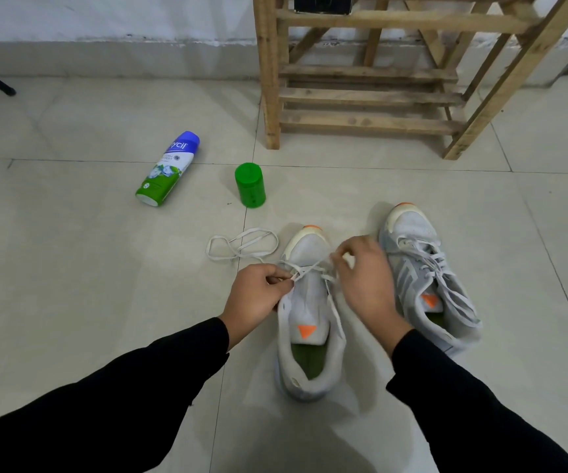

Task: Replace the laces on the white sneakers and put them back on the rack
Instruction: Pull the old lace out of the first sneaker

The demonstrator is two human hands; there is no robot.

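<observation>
The left hand (255, 298) and right hand (364, 278) are pinching the white lace (310, 268) across the grey-white, orange-tabbed sneaker (310, 319), its laced mate (429, 278) sitting at two o'clock.

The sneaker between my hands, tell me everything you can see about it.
The sneaker stands flat on the tiled floor, toe pointing away toward the rack. Its upper looks like whitish-grey knit, with an orange toe tip, an orange triangle on the tongue and a green insole. Its white lace is threaded only near the toe; the left hand and the right hand each pinch it there.
</observation>
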